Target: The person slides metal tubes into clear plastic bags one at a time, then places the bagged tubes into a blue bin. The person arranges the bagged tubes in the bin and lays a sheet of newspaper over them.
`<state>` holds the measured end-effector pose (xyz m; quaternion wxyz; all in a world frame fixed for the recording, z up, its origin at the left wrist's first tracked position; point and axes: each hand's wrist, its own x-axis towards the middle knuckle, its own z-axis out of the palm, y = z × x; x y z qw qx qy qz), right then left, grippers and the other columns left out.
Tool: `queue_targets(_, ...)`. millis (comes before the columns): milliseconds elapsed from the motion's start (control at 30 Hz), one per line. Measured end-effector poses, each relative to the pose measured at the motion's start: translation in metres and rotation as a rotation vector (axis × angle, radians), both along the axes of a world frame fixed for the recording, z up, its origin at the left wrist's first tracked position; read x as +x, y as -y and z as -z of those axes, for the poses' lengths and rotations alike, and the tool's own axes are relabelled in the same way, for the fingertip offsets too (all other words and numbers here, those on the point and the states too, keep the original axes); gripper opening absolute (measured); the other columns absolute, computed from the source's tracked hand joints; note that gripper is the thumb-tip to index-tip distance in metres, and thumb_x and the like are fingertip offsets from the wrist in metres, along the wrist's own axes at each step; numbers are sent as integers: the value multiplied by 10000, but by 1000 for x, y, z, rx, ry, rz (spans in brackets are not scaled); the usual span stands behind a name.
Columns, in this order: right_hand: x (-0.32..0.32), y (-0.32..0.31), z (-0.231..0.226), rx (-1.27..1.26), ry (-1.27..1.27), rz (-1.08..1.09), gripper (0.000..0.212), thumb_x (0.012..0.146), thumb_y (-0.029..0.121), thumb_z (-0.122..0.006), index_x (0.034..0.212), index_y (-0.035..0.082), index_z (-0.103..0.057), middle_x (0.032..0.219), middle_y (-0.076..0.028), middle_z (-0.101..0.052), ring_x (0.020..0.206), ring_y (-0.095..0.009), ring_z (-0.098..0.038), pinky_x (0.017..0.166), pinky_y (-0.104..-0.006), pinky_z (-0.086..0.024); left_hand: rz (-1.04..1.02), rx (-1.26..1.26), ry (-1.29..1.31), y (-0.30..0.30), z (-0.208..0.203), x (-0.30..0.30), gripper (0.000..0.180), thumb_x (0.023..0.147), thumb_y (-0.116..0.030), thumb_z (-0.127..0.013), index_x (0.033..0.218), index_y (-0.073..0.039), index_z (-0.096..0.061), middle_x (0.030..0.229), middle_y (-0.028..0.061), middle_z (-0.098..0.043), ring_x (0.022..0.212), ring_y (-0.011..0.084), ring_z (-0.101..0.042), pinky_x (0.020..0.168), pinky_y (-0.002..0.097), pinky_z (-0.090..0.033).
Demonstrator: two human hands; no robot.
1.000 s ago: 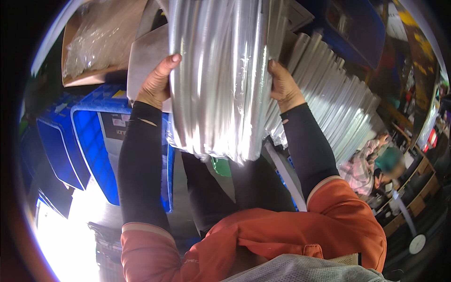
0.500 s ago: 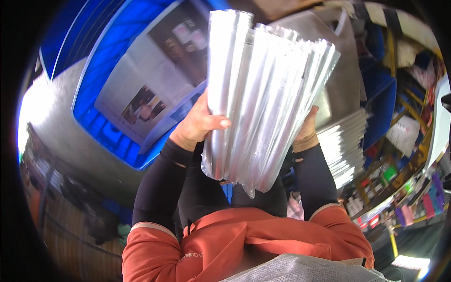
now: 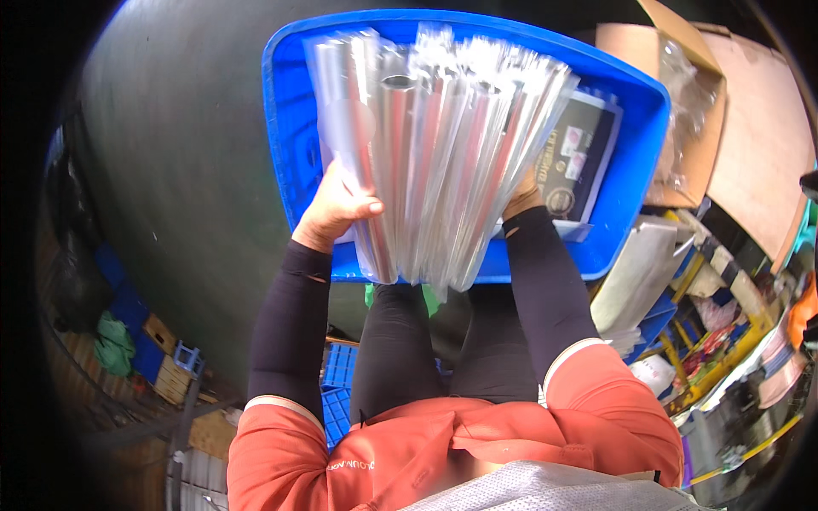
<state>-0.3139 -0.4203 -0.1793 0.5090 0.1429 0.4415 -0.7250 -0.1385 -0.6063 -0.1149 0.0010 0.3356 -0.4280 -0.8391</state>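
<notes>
Between my two hands I hold a bundle of shiny metal tubes (image 3: 439, 170), each in a clear plastic sleeve, side by side. My left hand (image 3: 336, 209) grips the bundle's left side, its thumb across the front. At the right side my right hand (image 3: 524, 194) presses in, its fingers mostly hidden behind the tubes. The bundle is over a blue plastic crate (image 3: 635, 170). Inside that crate lies a printed sheet (image 3: 584, 140), dark with small pictures, partly covered by the tubes.
An open cardboard box (image 3: 703, 128) with clear plastic in it stands right of the crate. Below it are a pale grey sheet stack (image 3: 635, 272) and a yellow-framed rack (image 3: 733, 332) with mixed goods. Blue lattice crates (image 3: 339, 366) show beside my legs.
My view has turned, and the blue crate that was at the left is now under the bundle. The tubes remain in both hands; the grey stack appears farther right.
</notes>
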Motion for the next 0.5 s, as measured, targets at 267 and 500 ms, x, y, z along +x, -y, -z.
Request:
queue_targets(267,9,-27,60,275,19,-184,1057,653,798,-600,1405,88,-381,1343,-126,-505,1238,-296,-482,1015,-451,-418,-146,-784,475,5,90,49,734,787,-164,-681,1383,63,-318,1317,278,-476,1233,343,-480,1038,366,-372)
queue_targets(500,-22,-66,52,167,160,-161,950,610,582,-804,1339,85,-453,1277,-86,-559,1209,-281,-508,1016,-453,-421,491,-1276,631,-72,87,36,1162,711,-708,-605,1504,-51,-67,1538,265,108,1407,436,182,1048,653,125)
